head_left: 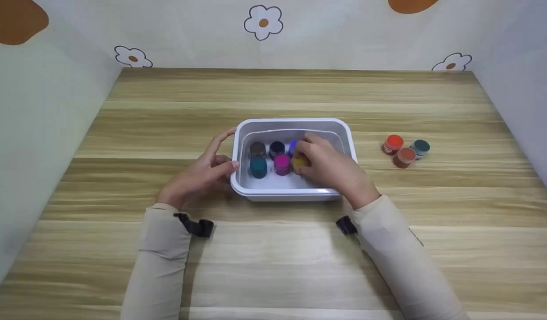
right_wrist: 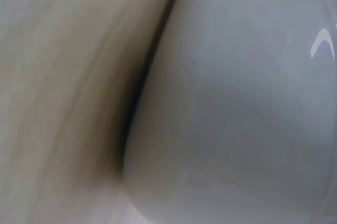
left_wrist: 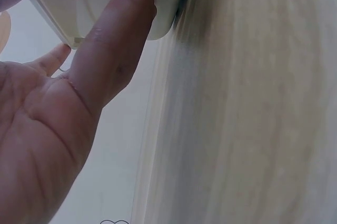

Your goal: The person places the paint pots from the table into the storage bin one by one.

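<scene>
A white plastic tub (head_left: 295,193) stands on the table with several small paint jars in it. My left hand (head_left: 197,175) holds the tub's left side, thumb at the rim and index finger reaching toward the back corner. Inside the tub, my right hand (head_left: 333,166) pinches a yellow paint jar (head_left: 298,165), partly hidden by the fingers. A blue-violet jar (head_left: 293,147) is just behind it. Left of these are a magenta jar (head_left: 282,165), a teal jar (head_left: 258,168), a black jar (head_left: 277,150) and a grey-brown jar (head_left: 257,150). The right wrist view shows only the tub's outer wall (right_wrist: 226,103) and tabletop.
Right of the tub, a red jar (head_left: 393,144), an orange-brown jar (head_left: 404,158) and a dark green jar (head_left: 420,148) stand close together on the wooden table (head_left: 273,262). A pale wall with flower drawings (head_left: 263,22) rises behind the table.
</scene>
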The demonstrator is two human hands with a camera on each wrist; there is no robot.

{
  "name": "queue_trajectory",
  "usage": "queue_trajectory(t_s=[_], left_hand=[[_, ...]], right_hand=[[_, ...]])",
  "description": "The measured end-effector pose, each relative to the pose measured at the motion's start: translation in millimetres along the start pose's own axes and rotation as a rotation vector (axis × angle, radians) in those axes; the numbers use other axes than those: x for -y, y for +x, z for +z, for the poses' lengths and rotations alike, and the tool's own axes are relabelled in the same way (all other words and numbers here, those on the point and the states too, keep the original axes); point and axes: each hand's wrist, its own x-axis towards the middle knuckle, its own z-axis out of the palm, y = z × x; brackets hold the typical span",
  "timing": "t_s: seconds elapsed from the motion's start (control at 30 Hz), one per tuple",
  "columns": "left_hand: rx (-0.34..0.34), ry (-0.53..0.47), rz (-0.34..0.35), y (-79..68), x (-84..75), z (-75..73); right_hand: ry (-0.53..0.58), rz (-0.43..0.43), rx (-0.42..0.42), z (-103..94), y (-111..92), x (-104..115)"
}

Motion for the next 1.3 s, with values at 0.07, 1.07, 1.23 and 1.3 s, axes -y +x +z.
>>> queue_trajectory(t_s=[0.07,1.07,1.23,1.3], left_hand=[[0.000,-0.004,-0.003,0.0,-0.1,0.2],[-0.004,0.001,-0.027,-1.3,-2.7,-0.3],[-0.002,0.011,-0.018,-0.6,-2.9,-0.2],[-0.001,0.007,-0.022,-0.2,-3.2,0.1]], right_hand=[[0.004,0.014,0.010,-0.5,0.1,0.2],[0.201,0.394,-0.281,-100.4,-63.3,-110.0],[0.215,0.487,-0.269,-100.2,-78.3,-137.3],[0.216,0.514,-0.259,-99.8,-83.4,-145.5]])
